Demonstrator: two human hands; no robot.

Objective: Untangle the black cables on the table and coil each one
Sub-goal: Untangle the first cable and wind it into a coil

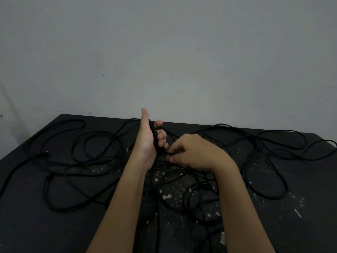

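Black cables (102, 132) sprawl tangled across the counter (300, 225); coiling one is under way.
Left hand (147, 141) grips a small coil (154, 137); right hand (193, 152) pinches its trailing strand (166, 153). The next move likely calls for pulling slack free for another loop.

Fig. 1. My left hand (148, 141), raised above mid-table (300, 225), holds cable turns (155, 137). My right hand (193, 152), just right of it, pinches a strand (165, 153). Loose cables (99, 133) lie on the table on both sides. The wall (164, 52) stands behind.
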